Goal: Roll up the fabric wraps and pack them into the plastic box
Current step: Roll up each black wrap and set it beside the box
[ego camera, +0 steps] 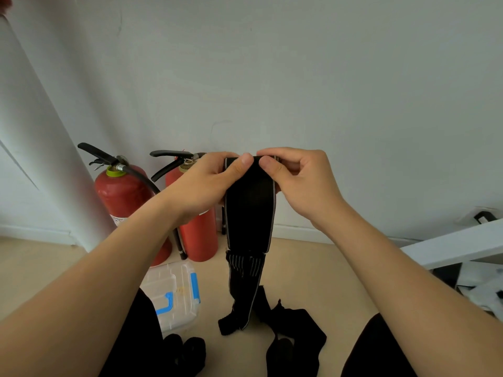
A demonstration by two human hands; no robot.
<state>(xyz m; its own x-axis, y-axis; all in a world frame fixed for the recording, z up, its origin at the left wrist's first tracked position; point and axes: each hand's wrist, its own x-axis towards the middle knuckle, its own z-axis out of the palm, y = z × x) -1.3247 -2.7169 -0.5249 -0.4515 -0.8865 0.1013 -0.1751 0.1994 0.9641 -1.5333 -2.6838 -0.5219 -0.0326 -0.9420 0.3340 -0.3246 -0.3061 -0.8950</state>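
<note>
Black wrap (249, 213) with grey edge trim, pale stripes on its lower section. Clear box (174, 295), blue latches. Two red extinguishers (122, 194), black hoses. Beige floor (313, 273), white wall (299, 77).

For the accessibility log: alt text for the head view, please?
The left hand and right hand pinch the top end of a black fabric wrap whose tail hangs to the floor. A clear plastic box with blue latches sits beside two red fire extinguishers.

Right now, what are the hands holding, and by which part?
The left hand and the right hand both pinch the black fabric wrap at its top end, thumbs on the near face. The rest of it hangs loose below.
</note>
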